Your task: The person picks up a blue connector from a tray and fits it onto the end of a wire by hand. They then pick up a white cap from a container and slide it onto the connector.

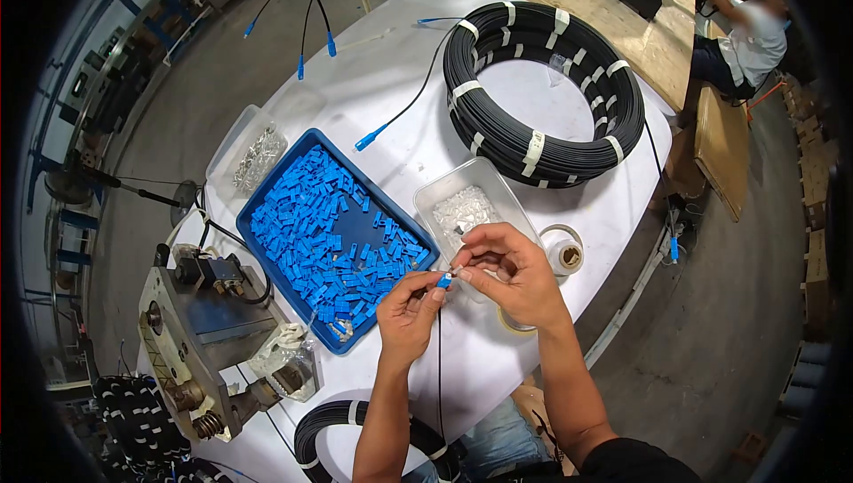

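In the head view, my left hand (409,312) is closed, thumb and fingers pinching a small blue fiber-optic connector (444,280). A thin black cable (440,354) hangs down from below that hand. My right hand (514,277) meets it at the connector's upper end, its thumb and index finger pinched together. Whatever small piece sits between those right fingertips is too small to make out. Just beyond my hands is a clear plastic box (428,197) of small white parts (464,209). Left of them lies a blue tray (354,223) full of loose blue connector housings (302,216).
A large coil of black cable (542,150) lies at the back right, another coil (324,421) near my lap. A metal press-like machine (200,323) stands at the left. A tape roll (564,256) sits right of the box. Another person (751,43) is at the far right.
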The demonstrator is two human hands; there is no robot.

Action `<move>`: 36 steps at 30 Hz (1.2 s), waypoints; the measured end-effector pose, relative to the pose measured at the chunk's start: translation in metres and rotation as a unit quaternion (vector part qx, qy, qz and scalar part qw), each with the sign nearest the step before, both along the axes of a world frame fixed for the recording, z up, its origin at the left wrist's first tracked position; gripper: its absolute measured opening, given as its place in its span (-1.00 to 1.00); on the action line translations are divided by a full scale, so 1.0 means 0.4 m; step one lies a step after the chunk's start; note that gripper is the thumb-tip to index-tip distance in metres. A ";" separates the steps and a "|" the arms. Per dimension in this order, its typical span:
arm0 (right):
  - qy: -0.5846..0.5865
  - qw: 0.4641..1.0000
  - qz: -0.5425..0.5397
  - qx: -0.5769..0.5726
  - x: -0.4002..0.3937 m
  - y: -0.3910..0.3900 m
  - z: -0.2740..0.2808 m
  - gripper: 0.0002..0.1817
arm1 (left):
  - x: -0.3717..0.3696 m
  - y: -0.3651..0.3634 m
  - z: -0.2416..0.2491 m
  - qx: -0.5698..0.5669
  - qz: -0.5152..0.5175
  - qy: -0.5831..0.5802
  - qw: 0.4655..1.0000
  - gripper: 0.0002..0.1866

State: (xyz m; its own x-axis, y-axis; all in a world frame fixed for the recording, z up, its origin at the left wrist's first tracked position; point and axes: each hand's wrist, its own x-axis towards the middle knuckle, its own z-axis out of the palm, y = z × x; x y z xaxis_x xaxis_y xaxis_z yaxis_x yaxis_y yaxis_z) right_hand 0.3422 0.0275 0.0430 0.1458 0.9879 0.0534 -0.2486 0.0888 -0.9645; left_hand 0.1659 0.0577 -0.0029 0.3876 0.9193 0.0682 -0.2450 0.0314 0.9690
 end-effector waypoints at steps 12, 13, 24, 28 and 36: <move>-0.089 0.995 0.033 0.002 0.009 0.006 0.022 -0.53 | -0.011 0.005 -0.010 0.016 -0.013 -0.006 1.000 -0.78; -0.105 0.994 0.039 0.009 0.014 0.007 0.023 -0.52 | -0.013 0.005 -0.013 0.018 -0.014 0.004 1.000 -0.78; -0.289 0.954 0.081 0.027 0.027 0.010 0.092 -0.61 | -0.013 0.001 0.007 0.095 0.002 0.087 0.992 -0.81; -0.266 0.962 0.064 0.023 0.020 0.005 0.081 -0.66 | -0.007 -0.009 0.002 0.085 0.029 0.058 0.994 -0.80; -0.180 0.983 0.021 0.018 0.007 0.001 0.053 -0.65 | 0.000 -0.004 -0.009 0.047 0.002 0.019 0.999 -0.79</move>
